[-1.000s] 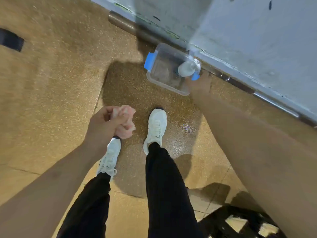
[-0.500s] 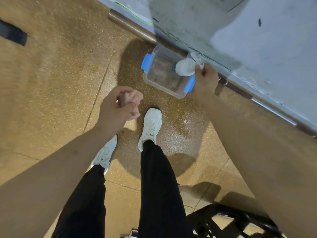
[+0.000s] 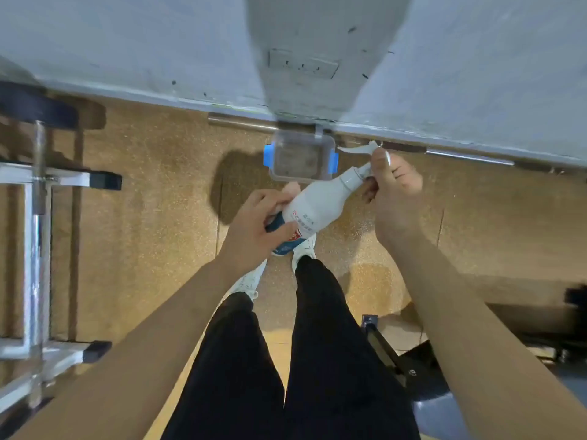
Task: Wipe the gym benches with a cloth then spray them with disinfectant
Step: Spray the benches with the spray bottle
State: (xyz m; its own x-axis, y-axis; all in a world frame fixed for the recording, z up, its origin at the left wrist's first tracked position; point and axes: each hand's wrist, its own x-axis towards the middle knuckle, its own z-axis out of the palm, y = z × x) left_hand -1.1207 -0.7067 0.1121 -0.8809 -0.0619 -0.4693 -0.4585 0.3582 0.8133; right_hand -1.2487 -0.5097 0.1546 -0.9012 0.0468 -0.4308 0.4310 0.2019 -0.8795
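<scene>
A white spray bottle [image 3: 317, 204] with a blue and red label is held slanted above my feet, its nozzle pointing up and to the right. My left hand [image 3: 254, 227] grips the lower, labelled part of the bottle. A pinkish bit, seemingly the cloth [image 3: 291, 187], shows just past its fingers. My right hand [image 3: 395, 188] grips the neck and trigger head of the bottle, thumb on top. The rest of the cloth is hidden behind my left hand.
A clear plastic box [image 3: 300, 160] with blue clips sits on the floor against the grey wall [image 3: 158, 52]. A bench with a white metal frame [image 3: 35, 249] stands at the left. Dark gym equipment [image 3: 524, 331] lies at the lower right.
My right hand lifted the spray bottle out of the plastic box and brought it toward me. My left hand moved onto the bottle's body. The view swung to face the wall.
</scene>
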